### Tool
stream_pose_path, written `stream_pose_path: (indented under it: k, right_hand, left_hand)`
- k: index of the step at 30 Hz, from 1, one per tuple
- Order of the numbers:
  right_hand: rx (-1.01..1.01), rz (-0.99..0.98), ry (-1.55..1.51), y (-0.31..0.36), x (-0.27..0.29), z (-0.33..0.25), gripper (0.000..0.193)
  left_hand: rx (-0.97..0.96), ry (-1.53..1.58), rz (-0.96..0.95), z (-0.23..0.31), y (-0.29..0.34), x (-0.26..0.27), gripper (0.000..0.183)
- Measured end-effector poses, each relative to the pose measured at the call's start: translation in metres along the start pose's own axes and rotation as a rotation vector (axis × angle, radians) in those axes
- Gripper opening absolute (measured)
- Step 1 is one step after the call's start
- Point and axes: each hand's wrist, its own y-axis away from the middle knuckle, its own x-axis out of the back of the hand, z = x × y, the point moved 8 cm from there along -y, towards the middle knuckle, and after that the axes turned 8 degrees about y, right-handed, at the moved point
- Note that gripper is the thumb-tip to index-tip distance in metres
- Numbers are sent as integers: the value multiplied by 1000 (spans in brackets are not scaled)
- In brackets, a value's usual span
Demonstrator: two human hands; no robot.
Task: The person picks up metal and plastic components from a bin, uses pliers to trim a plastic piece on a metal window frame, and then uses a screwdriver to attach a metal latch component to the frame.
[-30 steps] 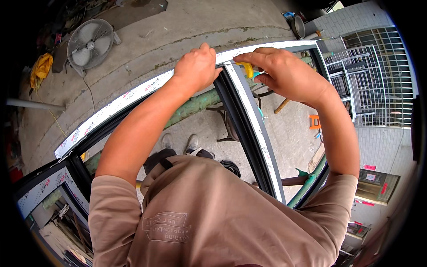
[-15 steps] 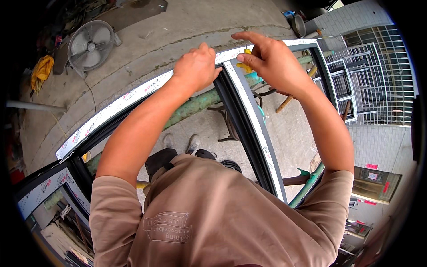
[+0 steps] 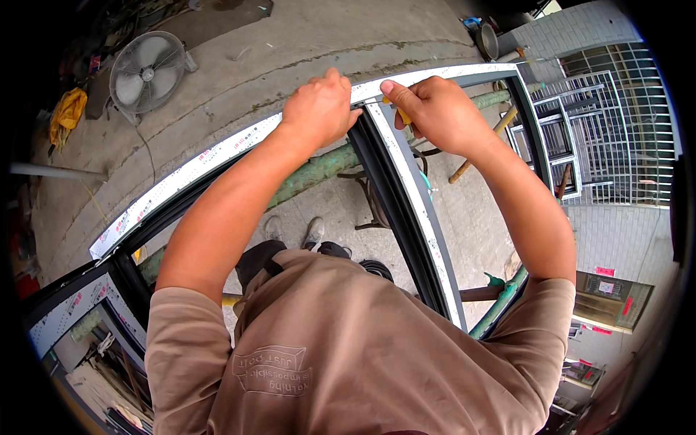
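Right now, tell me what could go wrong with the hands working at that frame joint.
The yellow tool in the right hand is close to the left hand, so a slip might jab the left thumb; its tip is hidden.
The same slip could scratch the frame through its white film.
The black coil lies near the shoes and might trip a backward step.

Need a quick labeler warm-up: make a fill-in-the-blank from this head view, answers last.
1. The yellow tool is in the person's ____ hand.
2. The left hand is at the frame, whose far rail's top face is mostly ____.
3. The fan stands toward the upper ____ of the picture.

Missing words: right; white; left.
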Motion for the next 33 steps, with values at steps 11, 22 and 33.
stream_pose_path:
  k: [11, 22, 33]
  right_hand:
    - [781, 166, 405, 32, 32, -34, 53]
    - [46, 171, 52, -8, 14, 6, 74]
    - [714, 253, 290, 32, 45, -33, 57]
  left_hand:
    - [-8, -4, -10, 1, 0, 1, 46]
    - [-3, 39, 10, 1, -1, 2, 46]
    - [-29, 12, 8, -1, -1, -1, 46]
